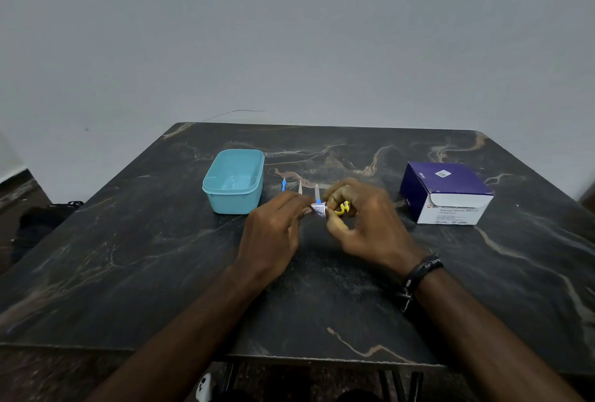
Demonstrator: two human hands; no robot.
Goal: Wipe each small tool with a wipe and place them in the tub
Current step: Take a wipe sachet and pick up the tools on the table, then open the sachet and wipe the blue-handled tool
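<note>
A: Start at the left. What sits there?

B: A light blue tub (234, 180) stands on the dark marbled table (135, 240), open side up, its long axis running away from the viewer. I see nothing lying in it.

A: And the tools?

B: Just right of the tub, three slim tools lie in a row on the table, each with its long axis pointing away from the viewer: a blue-handled tool (283, 184), then a pale tool (300, 187), then a silver tool with a blue band (317, 193) whose near end is hidden behind the fingers.

A: The hands?

B: The left hand (273, 231) pinches the left edge of a small printed wipe packet (319, 209) with curled fingers. The right hand (367, 221) pinches the packet's right edge with its thumb and forefinger, and a small yellow tool (342, 208) shows among its curled fingers. Which way the yellow tool points, I cannot tell. The packet is held between the hands, above the table.

A: Anything further right?

B: A black wristband (421, 269) on the right wrist, and a purple and white box of alcohol swabs (446, 192), well apart from the hands.
</note>
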